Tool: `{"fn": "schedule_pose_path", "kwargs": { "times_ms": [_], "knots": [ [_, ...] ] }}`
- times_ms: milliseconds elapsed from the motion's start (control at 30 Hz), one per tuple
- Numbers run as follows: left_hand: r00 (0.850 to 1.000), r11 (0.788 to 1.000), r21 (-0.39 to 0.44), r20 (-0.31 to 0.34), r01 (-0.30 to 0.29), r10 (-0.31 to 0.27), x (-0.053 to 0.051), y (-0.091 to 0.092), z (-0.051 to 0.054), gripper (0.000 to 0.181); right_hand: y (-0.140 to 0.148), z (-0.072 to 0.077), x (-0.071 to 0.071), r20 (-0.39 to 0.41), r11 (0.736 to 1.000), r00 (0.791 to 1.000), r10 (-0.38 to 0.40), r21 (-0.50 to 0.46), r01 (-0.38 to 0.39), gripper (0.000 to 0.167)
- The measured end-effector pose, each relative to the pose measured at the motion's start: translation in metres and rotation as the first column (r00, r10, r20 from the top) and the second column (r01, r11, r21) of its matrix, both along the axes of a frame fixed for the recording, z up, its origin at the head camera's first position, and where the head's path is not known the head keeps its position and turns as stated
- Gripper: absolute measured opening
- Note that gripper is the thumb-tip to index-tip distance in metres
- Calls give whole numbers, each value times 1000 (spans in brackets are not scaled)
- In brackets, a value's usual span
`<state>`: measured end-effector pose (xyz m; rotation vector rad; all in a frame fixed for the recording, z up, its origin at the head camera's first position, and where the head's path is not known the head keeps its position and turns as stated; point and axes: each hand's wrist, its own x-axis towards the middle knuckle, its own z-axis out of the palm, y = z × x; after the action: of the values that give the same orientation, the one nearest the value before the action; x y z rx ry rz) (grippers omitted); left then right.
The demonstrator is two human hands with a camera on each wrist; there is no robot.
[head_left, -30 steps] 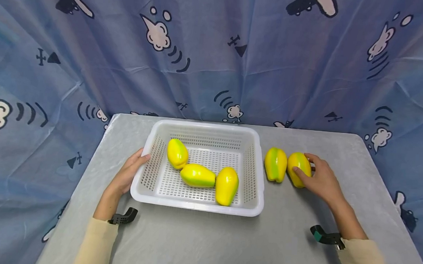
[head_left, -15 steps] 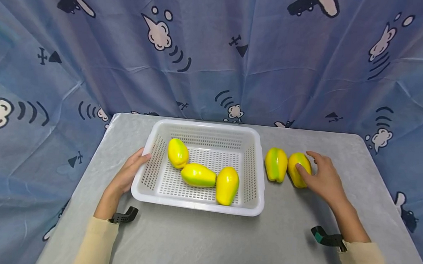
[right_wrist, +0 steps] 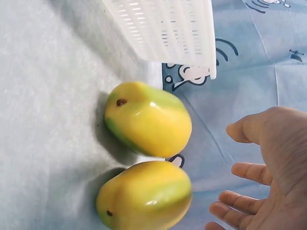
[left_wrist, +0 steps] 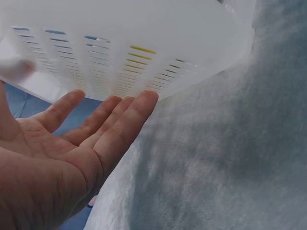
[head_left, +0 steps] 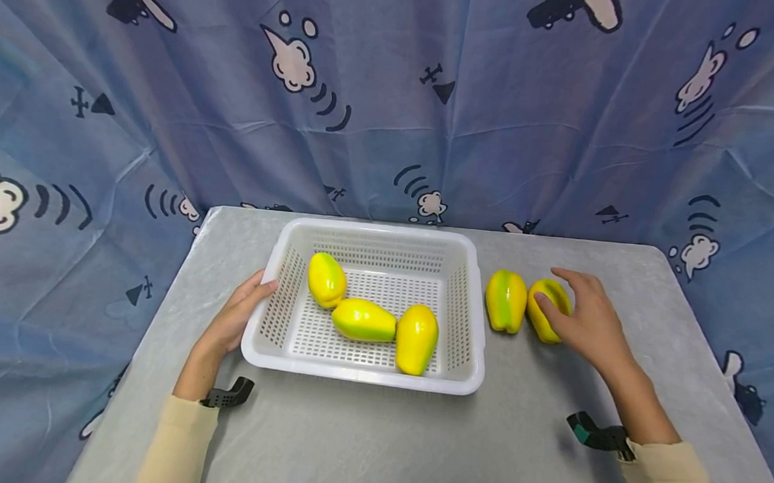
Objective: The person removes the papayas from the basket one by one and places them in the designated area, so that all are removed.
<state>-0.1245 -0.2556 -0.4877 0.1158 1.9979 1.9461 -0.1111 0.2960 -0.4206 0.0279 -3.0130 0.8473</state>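
A white perforated plastic basket [head_left: 352, 378] holds three glossy yellow-green papaya-like fruits, among them an upright one [head_left: 416, 339], a sideways one [head_left: 364, 320] and one at the left [head_left: 326, 279]. My left hand [head_left: 239, 314] grips its left side, thumb at the rim and fingers against the outer wall; the left wrist view shows those fingers [left_wrist: 127, 120] nearly straight. Two more such fruits stand right of the basket: a nearer one [right_wrist: 148, 120] and a farther one [right_wrist: 144, 196]. Beside the latter, my right hand [head_left: 588, 320] hovers with spread, loose fingers, apart from both fruits in the right wrist view.
Everything sits on a grey table [head_left: 374, 447]. A blue patterned curtain [head_left: 368, 122] hangs behind the table's back edge and at its sides. Each wrist carries a black band-mounted device, such as the right one [head_left: 597, 435].
My right hand has let go of the rightmost fruit, its fingers lifting and opening away from it. The fruits and basket stay put. My left hand keeps its place.
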Motion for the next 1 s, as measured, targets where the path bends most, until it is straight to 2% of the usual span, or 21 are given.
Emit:
{"fn": "schedule_pose_path", "kwargs": {
  "times_ms": [267, 633, 1000],
  "knots": [
    [1000, 1000, 1, -14, 4, -4, -1, 0, 0, 67, -13, 12, 1, -21, 1000, 999, 26, 6, -26, 64],
    [1000, 1000, 1, 1, -5, 5, -1, 3, 1, 67, -35, 25, 5, -42, 996, 996, 81, 33, -80, 64],
    [1000, 1000, -4, 7, -9, 9, 1, 2, 2, 67, -58, 34, 6, -63, 990, 988, 138, 13, -138, 63]
  ]
}}
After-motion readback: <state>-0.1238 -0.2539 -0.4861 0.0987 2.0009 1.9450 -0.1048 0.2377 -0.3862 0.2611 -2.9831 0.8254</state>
